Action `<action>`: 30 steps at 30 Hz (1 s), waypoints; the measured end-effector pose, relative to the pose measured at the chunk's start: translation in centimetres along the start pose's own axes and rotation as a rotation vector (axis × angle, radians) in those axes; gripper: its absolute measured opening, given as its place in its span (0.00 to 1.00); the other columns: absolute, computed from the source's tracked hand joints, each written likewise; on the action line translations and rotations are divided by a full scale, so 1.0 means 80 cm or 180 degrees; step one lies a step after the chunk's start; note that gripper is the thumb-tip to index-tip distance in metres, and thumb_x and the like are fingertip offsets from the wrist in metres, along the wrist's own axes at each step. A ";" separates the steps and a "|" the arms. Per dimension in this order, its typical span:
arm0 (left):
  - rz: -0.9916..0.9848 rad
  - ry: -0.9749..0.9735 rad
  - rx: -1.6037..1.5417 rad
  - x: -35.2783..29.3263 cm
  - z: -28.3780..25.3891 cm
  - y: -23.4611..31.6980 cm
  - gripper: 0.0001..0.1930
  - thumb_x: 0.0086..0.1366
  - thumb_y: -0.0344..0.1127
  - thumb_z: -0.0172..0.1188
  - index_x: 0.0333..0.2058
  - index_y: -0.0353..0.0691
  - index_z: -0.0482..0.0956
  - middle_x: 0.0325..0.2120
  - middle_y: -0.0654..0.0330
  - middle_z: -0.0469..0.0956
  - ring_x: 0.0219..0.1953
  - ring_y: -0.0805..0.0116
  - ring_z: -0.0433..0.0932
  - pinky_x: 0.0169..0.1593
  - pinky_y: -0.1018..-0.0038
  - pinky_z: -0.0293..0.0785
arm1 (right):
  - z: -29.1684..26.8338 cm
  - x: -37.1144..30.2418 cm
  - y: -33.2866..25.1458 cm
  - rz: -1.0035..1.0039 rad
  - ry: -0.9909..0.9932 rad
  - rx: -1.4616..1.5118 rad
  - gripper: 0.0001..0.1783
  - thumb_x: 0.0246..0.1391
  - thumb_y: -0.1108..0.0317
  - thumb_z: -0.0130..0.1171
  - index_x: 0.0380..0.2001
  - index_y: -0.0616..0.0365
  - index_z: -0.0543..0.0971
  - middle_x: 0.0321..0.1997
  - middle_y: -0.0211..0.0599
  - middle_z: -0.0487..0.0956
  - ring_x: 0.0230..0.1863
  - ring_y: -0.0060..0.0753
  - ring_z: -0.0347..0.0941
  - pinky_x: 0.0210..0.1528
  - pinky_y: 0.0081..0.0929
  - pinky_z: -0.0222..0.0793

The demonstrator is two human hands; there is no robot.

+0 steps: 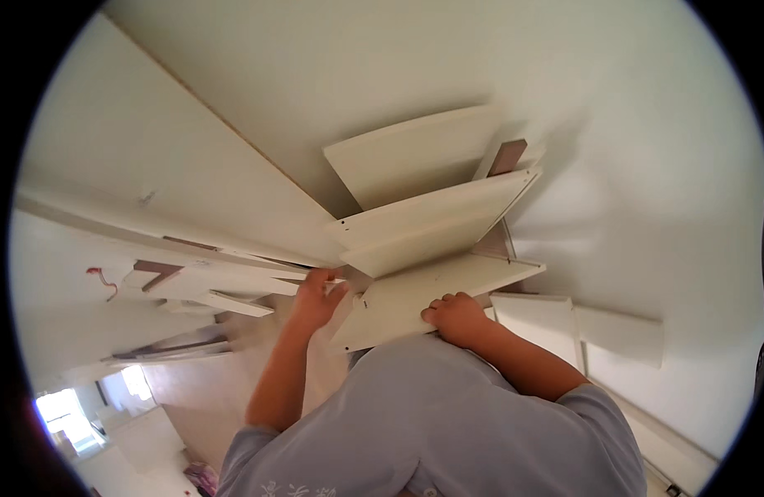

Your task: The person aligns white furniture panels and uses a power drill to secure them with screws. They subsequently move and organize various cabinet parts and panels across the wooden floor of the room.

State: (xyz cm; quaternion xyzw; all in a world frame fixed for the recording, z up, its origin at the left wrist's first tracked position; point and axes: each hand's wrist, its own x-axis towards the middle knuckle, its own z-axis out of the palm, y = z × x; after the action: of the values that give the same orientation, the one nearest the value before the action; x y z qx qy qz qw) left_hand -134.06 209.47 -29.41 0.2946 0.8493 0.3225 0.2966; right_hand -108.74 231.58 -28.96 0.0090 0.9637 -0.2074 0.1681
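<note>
A white panel [423,290] with small dark holes near its corners lies tilted against my body. My right hand [458,319] grips its near edge, knuckles up, with the fingertips curled and partly hidden. Just off the panel's left end is my left hand [317,300], its thumb and fingers apart and nothing visible between them. Behind the held panel leans another white panel [432,215], also with holes at its corners. Farther back, one more white panel [419,153] rests near the wall, beside a narrow board with a brown end [508,156].
A large white board [150,124] with a raw brown edge stands at the left. Several white strips and boards [233,304] are stacked below it. At the right, white panels [618,331] lean by the wall. A red cord [104,282] hangs at far left.
</note>
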 end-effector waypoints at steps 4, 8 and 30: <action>0.0917 0.0432 0.0956 0.082 0.017 0.059 0.30 0.62 0.41 0.68 0.61 0.41 0.71 0.61 0.50 0.70 0.66 0.51 0.66 0.66 0.57 0.66 | 0.003 0.009 0.017 -0.0126 -0.0069 0.0038 0.08 0.49 0.66 0.58 0.34 0.51 0.80 0.36 0.35 0.81 0.42 0.43 0.79 0.42 0.43 0.74; 0.0670 0.0372 0.1691 0.139 0.057 0.046 0.31 0.63 0.41 0.66 0.63 0.43 0.68 0.63 0.50 0.69 0.68 0.48 0.62 0.69 0.55 0.60 | -0.010 0.021 0.017 -0.0001 -0.0103 0.0100 0.13 0.47 0.63 0.62 0.38 0.52 0.80 0.37 0.34 0.81 0.43 0.43 0.78 0.43 0.42 0.73; 0.0541 -0.1148 0.1611 0.047 0.120 0.019 0.22 0.67 0.47 0.61 0.56 0.46 0.76 0.54 0.53 0.77 0.56 0.51 0.76 0.57 0.58 0.74 | 0.008 0.013 0.023 0.0204 0.0333 0.0445 0.19 0.41 0.58 0.69 0.38 0.51 0.81 0.38 0.33 0.82 0.43 0.40 0.80 0.45 0.42 0.75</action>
State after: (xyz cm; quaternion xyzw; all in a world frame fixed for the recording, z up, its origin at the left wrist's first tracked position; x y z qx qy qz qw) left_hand -129.34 216.57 -35.43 0.4813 0.8086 0.0672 0.3317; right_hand -109.38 232.93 -30.55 0.0624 0.9535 -0.2678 0.1230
